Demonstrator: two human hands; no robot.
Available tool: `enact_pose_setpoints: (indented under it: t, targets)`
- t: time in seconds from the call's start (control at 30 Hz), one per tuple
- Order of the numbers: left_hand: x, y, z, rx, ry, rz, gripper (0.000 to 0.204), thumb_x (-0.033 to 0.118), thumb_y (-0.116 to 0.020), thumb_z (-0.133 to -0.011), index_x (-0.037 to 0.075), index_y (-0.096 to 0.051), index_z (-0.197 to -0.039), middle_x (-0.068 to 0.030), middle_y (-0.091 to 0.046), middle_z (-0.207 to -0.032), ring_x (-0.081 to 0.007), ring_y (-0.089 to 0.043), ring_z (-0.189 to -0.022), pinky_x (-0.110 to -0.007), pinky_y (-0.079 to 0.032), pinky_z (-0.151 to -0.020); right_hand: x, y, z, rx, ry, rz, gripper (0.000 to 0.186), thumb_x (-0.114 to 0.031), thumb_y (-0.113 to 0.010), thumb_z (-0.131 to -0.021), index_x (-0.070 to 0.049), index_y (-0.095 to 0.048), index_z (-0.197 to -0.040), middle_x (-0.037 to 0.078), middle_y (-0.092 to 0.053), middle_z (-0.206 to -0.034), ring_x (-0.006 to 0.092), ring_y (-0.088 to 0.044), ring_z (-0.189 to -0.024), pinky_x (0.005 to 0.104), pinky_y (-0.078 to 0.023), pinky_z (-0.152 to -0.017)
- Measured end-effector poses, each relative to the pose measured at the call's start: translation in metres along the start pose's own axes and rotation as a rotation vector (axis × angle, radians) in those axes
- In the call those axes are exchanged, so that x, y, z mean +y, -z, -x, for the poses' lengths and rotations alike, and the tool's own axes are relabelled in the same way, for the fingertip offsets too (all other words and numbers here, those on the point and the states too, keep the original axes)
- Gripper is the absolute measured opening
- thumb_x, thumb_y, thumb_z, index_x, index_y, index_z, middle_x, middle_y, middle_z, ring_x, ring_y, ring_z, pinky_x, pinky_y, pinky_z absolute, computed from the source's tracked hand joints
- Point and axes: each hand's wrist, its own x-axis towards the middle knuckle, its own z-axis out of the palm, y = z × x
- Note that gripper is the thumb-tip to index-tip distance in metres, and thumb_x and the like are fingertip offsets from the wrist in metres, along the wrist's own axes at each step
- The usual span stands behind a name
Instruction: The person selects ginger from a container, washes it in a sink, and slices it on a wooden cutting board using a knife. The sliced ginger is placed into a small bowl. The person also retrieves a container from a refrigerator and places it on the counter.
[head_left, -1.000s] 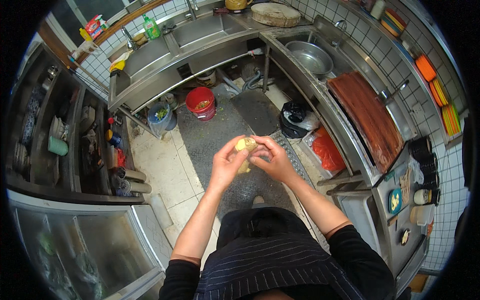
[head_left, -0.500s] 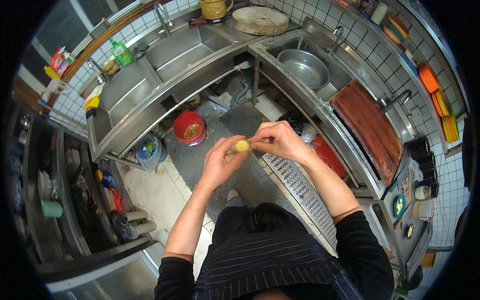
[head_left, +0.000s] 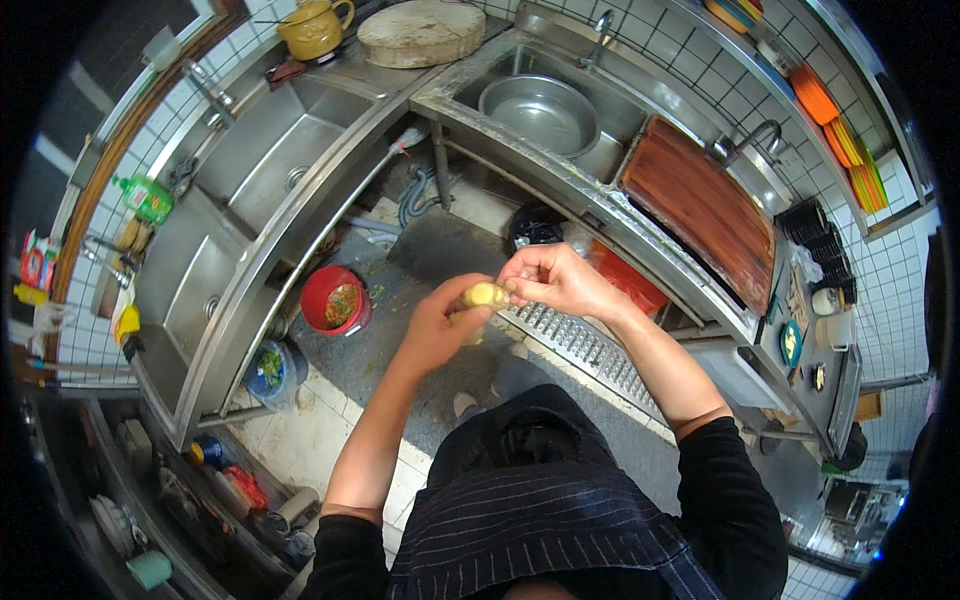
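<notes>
Kitchen floor [head_left: 290, 415]; ginger [head_left: 482, 295], cut end upward.
We see left hand [head_left: 432, 325] clamping it, long axis obscured; right hand [head_left: 562, 282], grip unclear.

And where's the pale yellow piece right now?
Mid-picture in the head view: the pale yellow piece is in the left hand, with the right hand at its right end.

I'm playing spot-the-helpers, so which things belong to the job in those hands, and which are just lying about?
In the job:
left hand, holding the pale yellow piece
right hand, at its edge

Seemingly just lying about:
yellow pot
round wooden block
green bottle
metal basin
</notes>
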Motion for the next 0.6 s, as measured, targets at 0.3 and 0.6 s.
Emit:
enact_pose_setpoints:
  t: [0.3, 0.6]
  targets:
    - [0.014, 0.0, -0.1, -0.038, -0.012, 0.016, 0.034, 0.008, -0.061, -0.088, 0.003, -0.054, -0.121, -0.0046, -0.061, -0.108, -0.0106, -0.059, -0.093, -0.025, -0.049, -0.077, 0.025, 0.069, -0.038, 0.157, 0.018, -0.32, 0.018, -0.012, -0.046, -0.095, 0.003, -0.055, -0.093, 0.002, -0.056, -0.071, 0.0093, -0.053, -0.061, 0.0237, -0.045, -0.056]
    - [0.016, -0.036, -0.206, -0.082, 0.096, 0.308, 0.033, 0.02, -0.05, -0.097, 0.003, -0.05, -0.125, -0.0083, -0.063, -0.101, -0.0136, -0.061, -0.081, -0.027, -0.052, -0.068, 0.038, 0.153, -0.053, 0.327, 0.109, -0.356, 0.016, -0.01, -0.052, -0.093, -0.001, -0.062, -0.101, 0.001, -0.059, -0.073, 0.0092, -0.055, -0.066, 0.023, -0.046, -0.06]
